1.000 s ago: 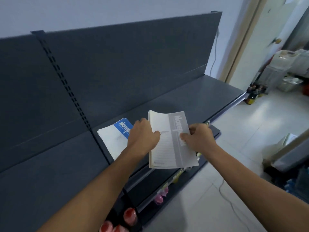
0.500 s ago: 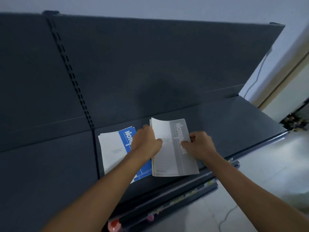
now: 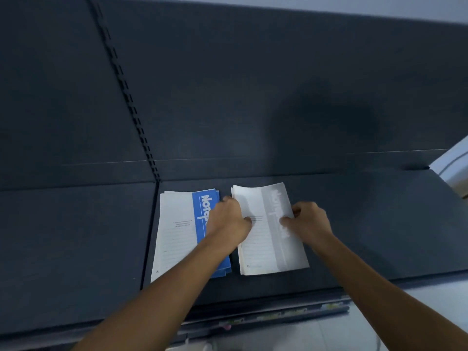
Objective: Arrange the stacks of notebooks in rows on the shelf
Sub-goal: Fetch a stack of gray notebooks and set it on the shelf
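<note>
Left hand [image 3: 228, 219], right hand [image 3: 310, 220] gripping grey stack [image 3: 266, 249] edges; blue stack [image 3: 177, 224] lying just left of left hand; row apparently starting, two stacks in.

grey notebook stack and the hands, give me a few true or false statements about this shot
1. The grey notebook stack lies to the right of the blue notebook stack. True.
2. The grey notebook stack sits on top of the blue notebook stack. False: they lie side by side on the shelf, with a narrow gap between them.
3. The left hand holds the left edge of the grey notebook stack. True.
4. The right hand rests on the blue notebook stack. False: it holds the right edge of the grey notebook stack.
</note>
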The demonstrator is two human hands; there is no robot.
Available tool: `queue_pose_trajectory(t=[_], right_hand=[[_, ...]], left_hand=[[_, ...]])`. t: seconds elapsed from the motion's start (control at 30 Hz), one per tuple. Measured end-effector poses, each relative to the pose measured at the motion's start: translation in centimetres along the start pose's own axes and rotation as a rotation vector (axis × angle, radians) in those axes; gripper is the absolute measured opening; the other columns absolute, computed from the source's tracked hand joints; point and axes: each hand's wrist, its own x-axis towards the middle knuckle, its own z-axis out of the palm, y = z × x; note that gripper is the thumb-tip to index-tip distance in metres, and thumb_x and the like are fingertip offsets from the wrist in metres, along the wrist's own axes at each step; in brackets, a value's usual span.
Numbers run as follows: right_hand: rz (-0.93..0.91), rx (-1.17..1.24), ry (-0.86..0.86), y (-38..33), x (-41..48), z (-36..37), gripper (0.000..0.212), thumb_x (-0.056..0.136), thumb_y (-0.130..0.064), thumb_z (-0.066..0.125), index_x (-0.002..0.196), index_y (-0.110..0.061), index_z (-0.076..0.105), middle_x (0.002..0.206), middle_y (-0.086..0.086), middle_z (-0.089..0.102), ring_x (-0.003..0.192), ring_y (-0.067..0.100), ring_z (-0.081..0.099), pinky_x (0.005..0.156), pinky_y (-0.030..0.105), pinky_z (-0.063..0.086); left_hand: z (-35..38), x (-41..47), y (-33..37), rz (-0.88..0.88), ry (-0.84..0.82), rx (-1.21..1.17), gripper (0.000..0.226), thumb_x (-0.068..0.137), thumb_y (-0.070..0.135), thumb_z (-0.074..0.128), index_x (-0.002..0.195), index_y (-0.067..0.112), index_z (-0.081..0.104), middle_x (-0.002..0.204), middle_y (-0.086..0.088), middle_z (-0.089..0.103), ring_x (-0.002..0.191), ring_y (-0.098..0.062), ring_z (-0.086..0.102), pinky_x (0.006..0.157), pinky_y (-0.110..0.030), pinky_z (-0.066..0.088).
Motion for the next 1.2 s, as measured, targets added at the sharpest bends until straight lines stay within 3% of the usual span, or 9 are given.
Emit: queue_pose_trajectory(t=[0.17, 0.3, 0.57, 0.63, 0.73, 0.8, 0.87, 1.03, 1.2], right_hand=[[-0.032, 0.000, -0.067, 0.7, 1.4, 0.6, 0.024, 0.075, -0.018, 0.066, 0.078, 0.005, 0.061, 0.065, 0.006, 0.056, 0.059, 0.019, 0.051, 0.053, 0.029, 0.038], [-0.030, 0.008, -0.069, 1.1, 1.7, 0.1, 0.014, 0.071, -0.017, 0.062, 0.067, -0.014, 0.050, 0.064, 0.002, 0.045, 0.057, 0.019, 0.042, 0.052, 0.028, 0.032], [-0.064, -0.043, -0.056, 1.7, 1.9, -0.1, 0.021, 0.071, -0.015, 0.060, 0.065, -0.012, 0.040, 0.062, 0.002, 0.042, 0.051, 0.019, 0.040, 0.049, 0.024, 0.030], [-0.070, -0.082, -0.053, 1.5, 1.9, 0.1, 0.024, 0.073, -0.015, 0.059, 0.064, -0.011, 0.038, 0.072, 0.005, 0.048, 0.057, 0.022, 0.045, 0.051, 0.024, 0.033], [-0.108, -0.193, -0.004, 0.5, 1.6, -0.1, 0.018, 0.078, -0.020, 0.061, 0.076, -0.011, 0.045, 0.096, 0.009, 0.050, 0.084, 0.029, 0.050, 0.062, 0.030, 0.038], [-0.175, -0.285, 0.053, -0.4, 1.5, -0.1, 0.027, 0.083, -0.025, 0.064, 0.103, -0.009, 0.055, 0.112, 0.010, 0.051, 0.102, 0.030, 0.052, 0.068, 0.034, 0.039], [-0.277, -0.286, 0.103, -2.0, 1.3, 0.2, 0.035, 0.088, -0.027, 0.065, 0.117, -0.010, 0.056, 0.120, 0.010, 0.052, 0.108, 0.028, 0.052, 0.069, 0.033, 0.039], [-0.592, -0.154, 0.003, -8.6, -0.8, 3.1, 0.031, 0.092, -0.028, 0.063, 0.122, -0.019, 0.061, 0.121, 0.003, 0.057, 0.106, 0.024, 0.061, 0.079, 0.032, 0.049], [-0.903, -0.156, -0.186, -16.5, -5.7, 8.5, 0.027, 0.094, -0.031, 0.058, 0.119, -0.024, 0.061, 0.118, -0.004, 0.058, 0.099, 0.021, 0.063, 0.082, 0.035, 0.051]], left_hand=[[0.7, -0.1, 0.1, -0.045, 0.031, 0.048, 0.038, 0.086, 0.030, 0.072, 0.111, 0.004, 0.057, 0.106, -0.010, 0.062, 0.091, -0.026, 0.061, 0.070, -0.035, 0.052], [1.2, 0.1, 0.6, -0.046, 0.063, 0.061, 0.038, 0.087, 0.035, 0.073, 0.106, 0.006, 0.058, 0.102, -0.009, 0.062, 0.086, -0.026, 0.059, 0.066, -0.034, 0.048], [2.6, -0.1, 1.0, -0.048, 0.112, 0.163, 0.049, 0.089, 0.047, 0.071, 0.113, 0.006, 0.059, 0.110, -0.010, 0.063, 0.096, -0.030, 0.064, 0.077, -0.039, 0.055], [2.4, -0.2, 0.8, -0.042, 0.132, 0.190, 0.049, 0.089, 0.048, 0.070, 0.111, 0.006, 0.057, 0.110, -0.010, 0.061, 0.095, -0.030, 0.064, 0.073, -0.037, 0.051], [1.4, -0.4, 0.3, -0.012, 0.159, 0.182, 0.037, 0.092, 0.044, 0.066, 0.099, 0.010, 0.052, 0.106, -0.007, 0.058, 0.085, -0.025, 0.057, 0.067, -0.035, 0.045], [0.1, -0.5, -0.5, 0.019, 0.171, 0.156, 0.033, 0.094, 0.042, 0.062, 0.101, 0.011, 0.055, 0.105, -0.005, 0.060, 0.086, -0.024, 0.058, 0.070, -0.035, 0.047], [-1.7, -0.7, -1.5, 0.045, 0.213, 0.124, 0.028, 0.095, 0.039, 0.060, 0.102, 0.012, 0.060, 0.102, -0.004, 0.064, 0.086, -0.023, 0.062, 0.073, -0.034, 0.050], [-7.5, -2.6, -5.1, -0.008, 0.340, 0.028, 0.026, 0.096, 0.035, 0.060, 0.115, 0.018, 0.064, 0.102, 0.003, 0.068, 0.088, -0.017, 0.065, 0.076, -0.030, 0.052], [-13.2, -6.9, -10.5, -0.125, 0.440, 0.049, 0.020, 0.092, 0.031, 0.059, 0.107, 0.019, 0.065, 0.099, 0.001, 0.069, 0.089, -0.024, 0.066, 0.078, -0.039, 0.057]])
